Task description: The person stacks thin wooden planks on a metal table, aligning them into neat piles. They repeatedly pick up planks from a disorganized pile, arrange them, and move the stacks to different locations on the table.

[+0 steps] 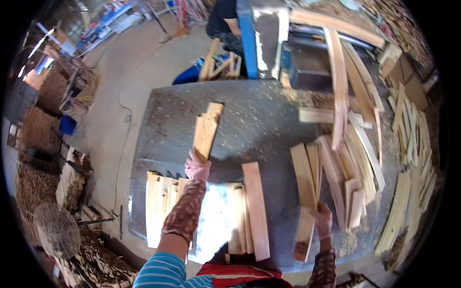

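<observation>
My left hand [198, 167], in a pale pink glove, is closed on the lower end of a few short wooden slats [205, 133], held side by side over the dark metal tabletop [168, 103]. At the right, my right hand [323, 222] is closed round the edge of a longer wooden board [303, 192]; its fingertips are partly hidden. Beyond that hand lies a fanned pile of curved boards [353, 168]. Below my left hand a row of slats [161, 192] lies near the table's left edge, partly covered by my forearm. A smaller stack [240, 216] and a single board [256, 211] lie in the middle.
A machine with a blue post [247, 38] stands at the far edge, with long boards [336, 72] leaning across it. Another person [223, 24] sits behind the post. A fan [56, 230] stands at the lower left. Sawdust [312, 98] and loose wood [413, 129] lie at the right.
</observation>
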